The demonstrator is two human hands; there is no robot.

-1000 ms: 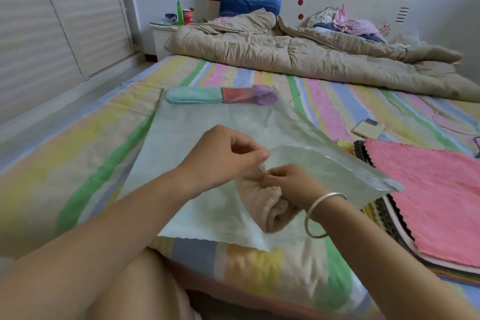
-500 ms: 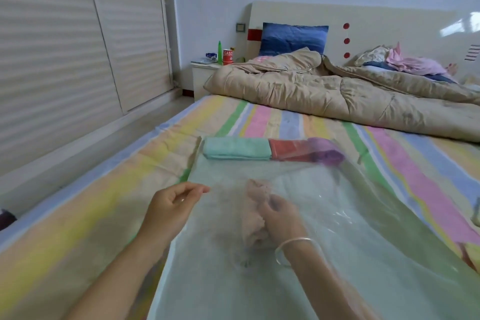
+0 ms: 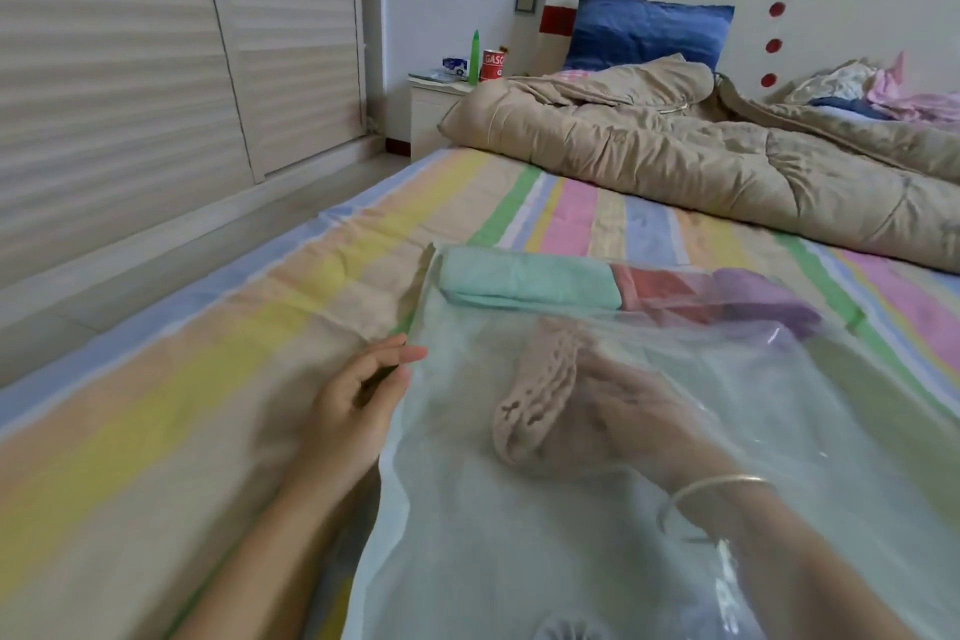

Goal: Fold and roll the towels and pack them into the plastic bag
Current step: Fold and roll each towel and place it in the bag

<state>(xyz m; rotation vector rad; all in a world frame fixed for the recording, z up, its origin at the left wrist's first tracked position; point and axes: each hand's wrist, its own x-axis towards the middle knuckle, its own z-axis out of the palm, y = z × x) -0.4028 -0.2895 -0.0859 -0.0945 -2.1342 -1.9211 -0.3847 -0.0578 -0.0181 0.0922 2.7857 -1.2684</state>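
The tan towel (image 3: 540,395) is rolled up and lies inside the clear bag (image 3: 519,561), near the middle. One end points at the person and the other points up the bed. The right hand (image 3: 628,411) is inside the bag too, pressed against the right side of the roll. The plastic is foggy, so it is hard to say if the fingers hold the towel or just lie flat on it. A thin bangle (image 3: 717,489) sits on that wrist.

Three more rolled towels lie in a row at the far end of the bag. The green towel (image 3: 524,283) is on the left, the red towel (image 3: 660,294) is in the middle and the purple towel (image 3: 763,301) is on the right. The tan roll's far end is close to them.

The left hand (image 3: 353,405) is outside the bag, at its left edge. Its fingers are loose and hold nothing, and the tips reach the edge of the plastic.

The bag lies flat on a bed (image 3: 182,379) with a striped sheet. Farther up the bed are a tan quilt (image 3: 675,156) in a heap and a blue pillow (image 3: 644,29). Beside the bed a small white nightstand (image 3: 431,114) holds a red can (image 3: 492,65) and a green bottle (image 3: 474,57).
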